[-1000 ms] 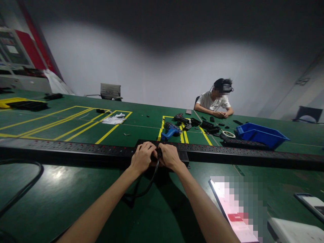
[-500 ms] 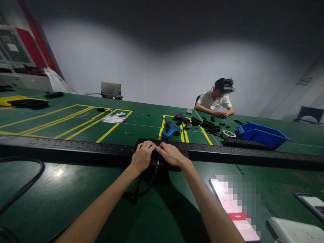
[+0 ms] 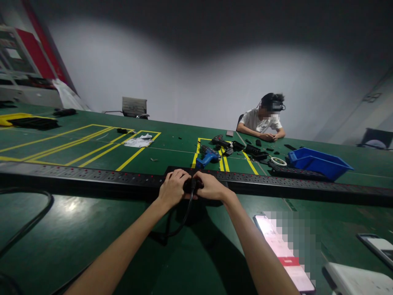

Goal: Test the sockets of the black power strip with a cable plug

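Note:
A long black power strip point(image 3: 123, 179) with rows of sockets and small red marks runs across the table from side to side. At its middle, my left hand point(image 3: 174, 185) is closed over the strip, fingers curled on its top. My right hand point(image 3: 210, 186) is closed beside it, thumb and fingers around a dark plug point(image 3: 193, 184). From that plug a black cable point(image 3: 188, 213) hangs down and curves left in front of the strip. The hands partly hide the plug, so I cannot tell how it sits against the strip.
Beyond the strip lie a blue power drill point(image 3: 208, 157), black parts point(image 3: 254, 152), a tape roll point(image 3: 278, 162) and a blue bin point(image 3: 319, 164). A person point(image 3: 262, 116) sits across the table. Nearer me at right is a lit phone point(image 3: 281, 250); a thick cable point(image 3: 33, 219) loops at left.
My right hand has shifted slightly right and its thumb has moved off the plug top, so more of the plug and cable end shows. My left hand stays nearly in place.

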A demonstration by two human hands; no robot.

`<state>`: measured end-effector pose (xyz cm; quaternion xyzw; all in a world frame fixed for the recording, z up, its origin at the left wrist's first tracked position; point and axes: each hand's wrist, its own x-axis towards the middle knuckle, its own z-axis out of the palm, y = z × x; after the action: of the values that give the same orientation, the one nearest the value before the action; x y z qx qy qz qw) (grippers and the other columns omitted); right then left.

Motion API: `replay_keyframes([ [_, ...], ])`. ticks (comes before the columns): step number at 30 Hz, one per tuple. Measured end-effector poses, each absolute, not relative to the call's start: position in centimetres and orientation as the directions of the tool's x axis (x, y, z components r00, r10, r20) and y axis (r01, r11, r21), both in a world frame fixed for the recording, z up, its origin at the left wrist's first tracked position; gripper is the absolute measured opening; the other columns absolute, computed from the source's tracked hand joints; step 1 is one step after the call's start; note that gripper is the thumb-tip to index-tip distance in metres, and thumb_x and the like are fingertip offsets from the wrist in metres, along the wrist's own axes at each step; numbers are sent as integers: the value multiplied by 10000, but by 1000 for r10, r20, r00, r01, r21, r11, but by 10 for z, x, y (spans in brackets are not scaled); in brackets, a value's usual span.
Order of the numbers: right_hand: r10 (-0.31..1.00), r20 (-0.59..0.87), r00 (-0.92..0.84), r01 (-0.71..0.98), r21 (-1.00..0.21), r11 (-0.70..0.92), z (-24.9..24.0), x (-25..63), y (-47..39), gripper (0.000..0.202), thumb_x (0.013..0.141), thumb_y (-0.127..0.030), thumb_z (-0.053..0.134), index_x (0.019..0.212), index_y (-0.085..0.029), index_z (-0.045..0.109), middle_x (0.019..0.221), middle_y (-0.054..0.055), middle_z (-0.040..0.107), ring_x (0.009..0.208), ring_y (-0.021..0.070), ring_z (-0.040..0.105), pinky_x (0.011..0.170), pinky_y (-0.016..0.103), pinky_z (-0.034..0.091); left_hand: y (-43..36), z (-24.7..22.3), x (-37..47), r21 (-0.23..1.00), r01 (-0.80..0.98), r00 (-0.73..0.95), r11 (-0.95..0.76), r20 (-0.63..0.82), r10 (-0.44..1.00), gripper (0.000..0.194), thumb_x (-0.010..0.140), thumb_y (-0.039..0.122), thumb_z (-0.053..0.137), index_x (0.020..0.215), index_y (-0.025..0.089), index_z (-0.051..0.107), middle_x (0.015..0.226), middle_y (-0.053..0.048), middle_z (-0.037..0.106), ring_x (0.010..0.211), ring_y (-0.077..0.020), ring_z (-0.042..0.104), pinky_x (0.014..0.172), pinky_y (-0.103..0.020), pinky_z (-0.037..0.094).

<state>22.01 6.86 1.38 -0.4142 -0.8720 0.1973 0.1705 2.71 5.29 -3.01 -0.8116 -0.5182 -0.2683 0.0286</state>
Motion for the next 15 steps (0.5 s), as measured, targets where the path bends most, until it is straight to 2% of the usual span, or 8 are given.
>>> replay_keyframes([
  [3, 788, 143, -599, 679, -431, 594, 14, 217, 67, 364, 683, -231, 690, 1020, -187, 560, 928, 28, 642, 775, 162, 563, 642, 232, 348, 53, -31, 27, 236, 858, 314, -457, 463, 829, 387, 749, 89, 494, 1080, 244, 619, 1187, -58, 607, 1198, -243, 455, 1011, -414, 336],
  [10, 847, 218, -485, 836, -169, 523, 8, 197, 64, 260, 841, -375, 596, 1007, -183, 544, 932, 95, 670, 834, 220, 611, 645, 267, 345, 54, -33, 26, 231, 858, 315, -458, 469, 825, 381, 770, 64, 466, 1072, 242, 616, 1194, -44, 606, 1195, -229, 454, 1008, -400, 334],
  [15, 852, 247, -461, 862, -101, 496, 2, 192, 65, 225, 894, -390, 527, 989, -187, 548, 944, 99, 683, 844, 219, 624, 649, 264, 343, 56, -35, 27, 225, 863, 306, -452, 480, 822, 346, 819, 97, 453, 1089, 241, 616, 1197, -51, 611, 1197, -234, 458, 1006, -404, 339],
])
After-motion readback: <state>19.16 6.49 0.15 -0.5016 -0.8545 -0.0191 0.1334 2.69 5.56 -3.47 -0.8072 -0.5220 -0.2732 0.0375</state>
